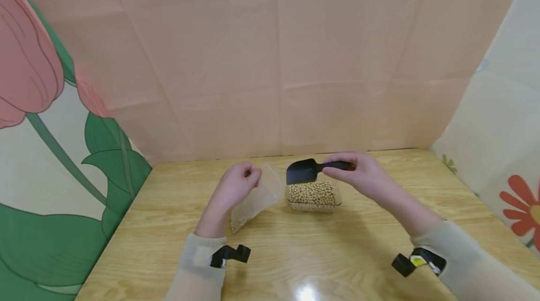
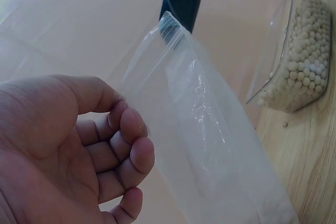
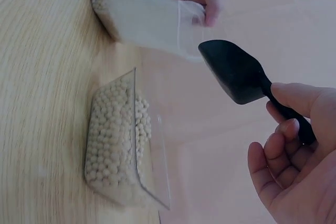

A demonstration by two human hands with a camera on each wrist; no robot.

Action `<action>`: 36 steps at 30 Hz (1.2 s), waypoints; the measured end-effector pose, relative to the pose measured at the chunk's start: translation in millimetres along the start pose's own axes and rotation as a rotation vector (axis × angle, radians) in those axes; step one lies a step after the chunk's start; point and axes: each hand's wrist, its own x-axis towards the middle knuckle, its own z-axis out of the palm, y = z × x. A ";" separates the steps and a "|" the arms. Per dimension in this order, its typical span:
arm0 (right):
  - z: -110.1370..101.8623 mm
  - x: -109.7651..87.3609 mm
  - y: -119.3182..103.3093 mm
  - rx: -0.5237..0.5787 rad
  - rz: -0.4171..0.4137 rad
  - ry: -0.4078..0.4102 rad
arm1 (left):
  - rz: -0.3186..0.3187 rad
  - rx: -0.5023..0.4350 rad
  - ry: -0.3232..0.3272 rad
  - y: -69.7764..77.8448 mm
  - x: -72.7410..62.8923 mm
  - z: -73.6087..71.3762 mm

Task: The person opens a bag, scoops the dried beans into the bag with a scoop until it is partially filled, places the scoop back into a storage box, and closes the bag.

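Peach-coloured sheeting (image 1: 274,57) fills the back, with a tulip-patterned panel (image 1: 25,48) at the left and a pale panel (image 1: 498,113) printed with a red flower at the right. Below spreads a wood-grain desk (image 1: 358,263). On it stands a clear zip bag (image 1: 257,202), tilted, its lower corner against the wood and a few beans gathered there. The left grip (image 1: 236,184) is clamped on the bag's edge near the zip strip, fingertips together; whether the mouth is parted, I cannot tell. Pulling the two lips well apart would make a safer target, and that bottom corner should stay braced on the wood.

Just right of the bag, a clear plastic container (image 1: 295,207) sits on the desk, heaped inside with beans. Over its far side, the right grip (image 1: 358,172) is closed round the handle of a black scoop (image 1: 303,170), whose blade points toward the bag; no load shows in it. Modest scoopfuls, held level and tipped only once the blade is inside the mouth, should spill least; the narrow blade looks suited to that.

Smallest are the soybeans (image 1: 312,193), by their look: round, pale and likely to roll if dropped. One tiny speck (image 2: 285,125) lies beside the container.
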 end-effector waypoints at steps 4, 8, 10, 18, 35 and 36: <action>-5.7 -3.9 5.6 -0.027 0.009 0.011 | 0.000 -0.001 0.001 -0.7 -0.1 0.1; -9.9 -5.7 12.5 -0.059 0.009 0.024 | 0.000 -0.005 0.004 0.4 -1.3 -0.8; -11.6 -6.6 16.5 -0.076 0.016 0.029 | -0.001 -0.007 0.004 0.7 -1.6 -0.8; -18.1 -8.3 35.3 -0.163 0.029 0.029 | -0.010 -0.014 0.001 0.2 -1.0 0.3; -27.1 -6.7 58.7 -0.241 0.039 -0.004 | -0.011 -0.016 -0.003 1.9 -2.3 -0.4; -27.3 -6.6 59.3 -0.246 0.033 -0.007 | -0.012 -0.016 -0.003 2.2 -2.6 -0.5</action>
